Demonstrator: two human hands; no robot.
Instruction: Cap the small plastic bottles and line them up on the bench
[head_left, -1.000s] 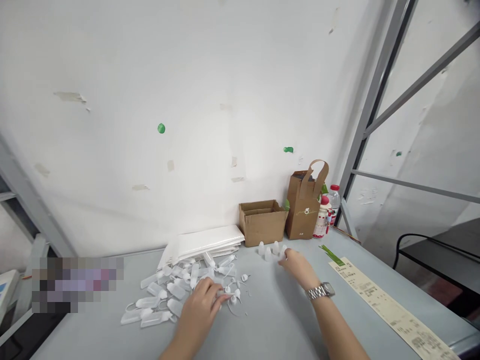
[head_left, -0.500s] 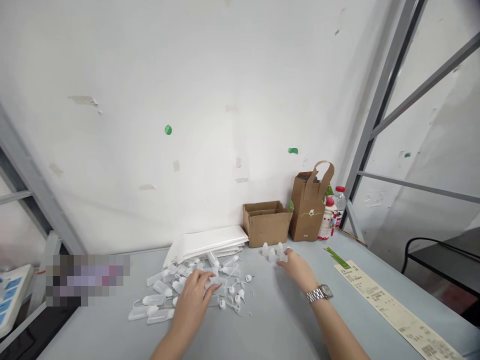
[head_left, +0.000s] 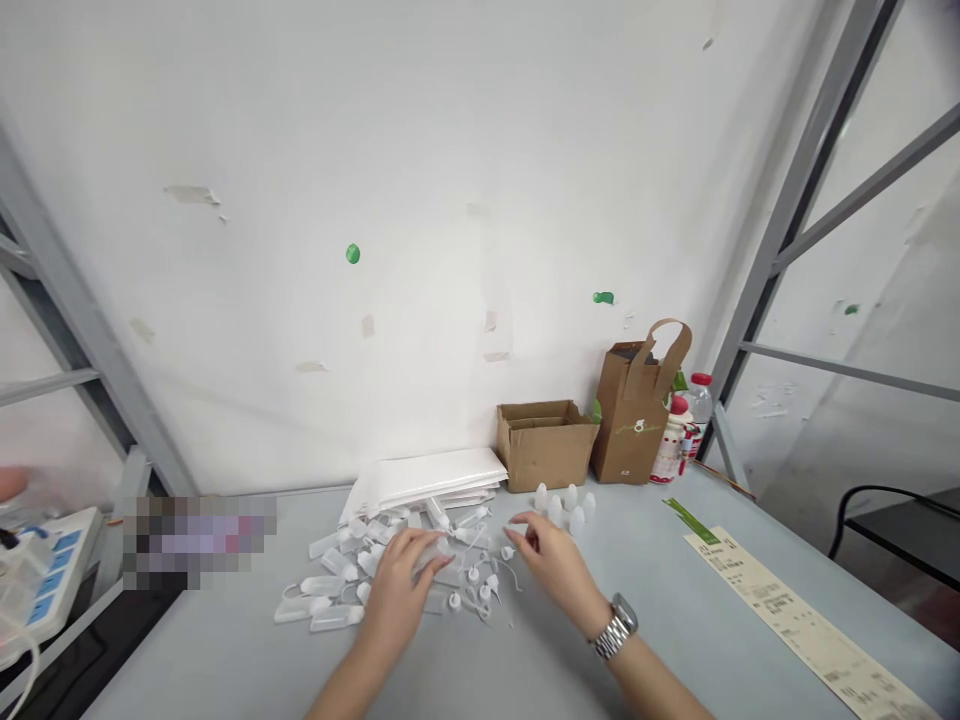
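Note:
A pile of translucent squeeze bottles [head_left: 335,617] with white caps and thin tubes lies on the grey table. My left hand [head_left: 401,585] is at the pile, its thumb and forefinger closed around a translucent bottle that is partly hidden. Loose white caps [head_left: 454,601] with thin nozzles lie just right of these fingers. My right hand [head_left: 551,565], with a metal watch on the wrist, hovers right of the caps, fingers apart and nothing visible between them. Behind it, several small translucent pieces [head_left: 576,520] stand upright in a group.
White flat packages [head_left: 427,478] lie behind the pile. An open cardboard box [head_left: 547,455], a brown paper bag [head_left: 634,430] and red-capped bottles [head_left: 667,450] stand at the back right. A long printed paper strip [head_left: 795,615] lies at right; a power strip [head_left: 64,570] is at left.
My right hand has moved left, away from the upright pieces, which now stand free of it. My left hand remains at the pile. The view has shifted slightly.

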